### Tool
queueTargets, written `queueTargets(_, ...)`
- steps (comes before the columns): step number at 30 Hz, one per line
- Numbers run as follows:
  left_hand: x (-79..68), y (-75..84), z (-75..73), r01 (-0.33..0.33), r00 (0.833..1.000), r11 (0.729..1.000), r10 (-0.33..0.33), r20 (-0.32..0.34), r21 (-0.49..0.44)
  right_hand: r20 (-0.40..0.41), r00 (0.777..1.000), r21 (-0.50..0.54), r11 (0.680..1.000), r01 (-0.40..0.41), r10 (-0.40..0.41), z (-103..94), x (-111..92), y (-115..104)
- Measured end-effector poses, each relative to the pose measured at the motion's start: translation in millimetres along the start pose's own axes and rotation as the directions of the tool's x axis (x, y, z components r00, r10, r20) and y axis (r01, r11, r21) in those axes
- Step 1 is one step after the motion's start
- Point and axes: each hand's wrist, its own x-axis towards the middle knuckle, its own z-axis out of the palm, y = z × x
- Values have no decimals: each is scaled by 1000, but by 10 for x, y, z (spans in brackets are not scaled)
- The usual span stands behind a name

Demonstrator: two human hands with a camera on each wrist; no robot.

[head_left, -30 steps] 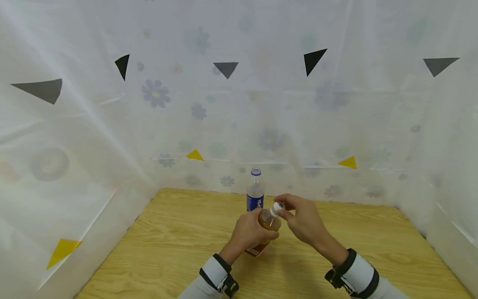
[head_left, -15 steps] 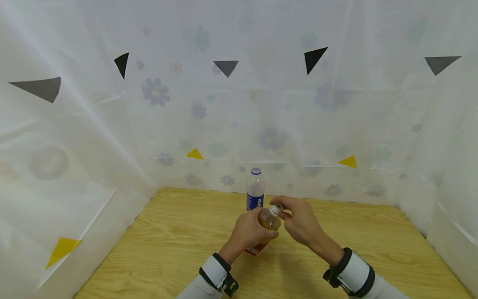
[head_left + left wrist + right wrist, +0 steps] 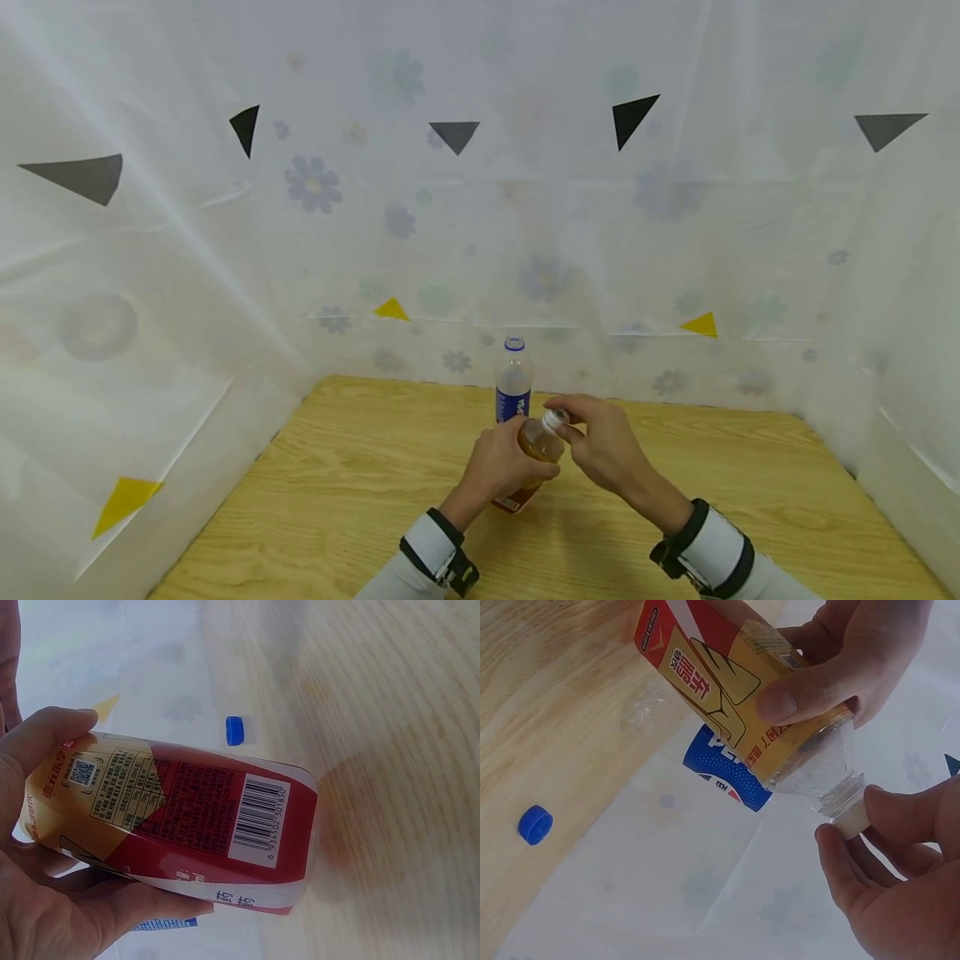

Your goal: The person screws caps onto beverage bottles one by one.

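Note:
A clear plastic bottle with a red and yellow label (image 3: 195, 817) tilts toward the right over the table. My left hand (image 3: 498, 460) grips it round the body, fingers and thumb on opposite sides. At its neck, the thumb and fingers of my right hand (image 3: 611, 443) pinch the white cap (image 3: 853, 823), which sits on the mouth. Just behind stands an upright, uncapped clear bottle with a blue label (image 3: 513, 379), its lower part hidden by the held bottle and my left hand. A loose blue bottle cap (image 3: 535, 825) lies on the table.
The wooden table (image 3: 337, 467) ends at a whitish sheet wall (image 3: 480, 250) with faded flowers at the back, and similar sheets rise at both sides. Black, grey and yellow triangles are stuck on the sheets.
My right hand has shifted slightly left, its fingers changing position round the white cap. The left hand and the tilted bottle stay almost in place; the blue-labelled bottle has not moved.

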Motion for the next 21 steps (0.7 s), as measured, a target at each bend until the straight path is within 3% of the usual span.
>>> queueTargets(21, 3, -25, 8, -25, 1000, 1000, 25, -10, 1, 57, 991, -46, 992, -121, 123, -36, 83, -26)
